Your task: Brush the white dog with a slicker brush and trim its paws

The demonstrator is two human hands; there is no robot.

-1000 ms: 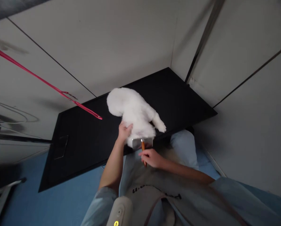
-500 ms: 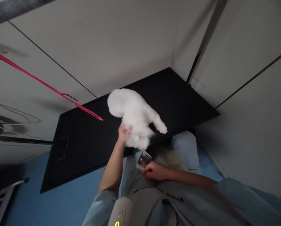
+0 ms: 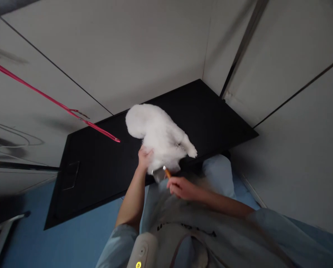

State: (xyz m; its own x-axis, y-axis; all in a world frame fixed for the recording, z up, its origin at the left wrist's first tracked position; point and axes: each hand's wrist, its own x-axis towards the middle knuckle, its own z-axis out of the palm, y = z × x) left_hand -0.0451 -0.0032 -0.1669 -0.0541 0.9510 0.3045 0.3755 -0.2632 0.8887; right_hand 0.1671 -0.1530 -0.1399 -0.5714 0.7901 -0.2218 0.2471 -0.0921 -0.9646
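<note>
A small white fluffy dog (image 3: 159, 132) stands on a black table (image 3: 99, 167), its rear toward me at the near edge. My left hand (image 3: 144, 158) grips the fur at its hindquarters, fingers closed into the coat. My right hand (image 3: 183, 188) holds a slicker brush (image 3: 161, 173) by its orange handle. The brush's metal head touches the fur at the dog's rear, just right of my left hand.
A pink leash (image 3: 54, 102) hangs slack from the upper left, its end over the table left of the dog. Grey panel walls (image 3: 144, 48) close in the table's far corner. Blue floor (image 3: 66, 238) lies below the table; I wear a grey apron (image 3: 183, 230).
The brush swung down and away from the dog half a second ago, then came back up against the fur at its rear. My left hand stayed on the dog.
</note>
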